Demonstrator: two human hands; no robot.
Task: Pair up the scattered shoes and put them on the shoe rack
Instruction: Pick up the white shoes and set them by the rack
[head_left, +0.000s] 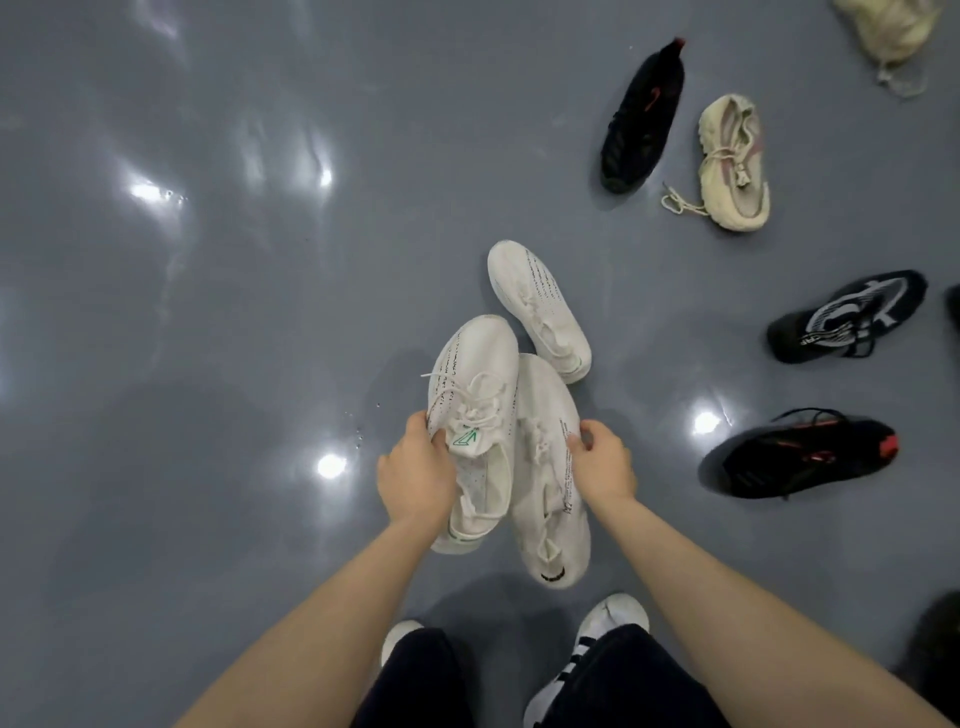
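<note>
Fingers (439, 439) of the left hand (415, 480) pinch one white shoe (475, 395) by its collar, the right hand (602, 462) grips another (545, 499), but a third lookalike (537, 306) on the floor (208, 312) invites a mismatched pair, and loose laces could snag.

Three white knit sneakers (540, 306) at centre carry black dotted lines; one tongue bears a green triangle logo (466, 438). At one o'clock, a black shoe with red accents (641, 122) and a cream shoe (732, 161); at three, a black-and-white patterned shoe (847, 317); the floor (208, 312) is glossy grey
</note>
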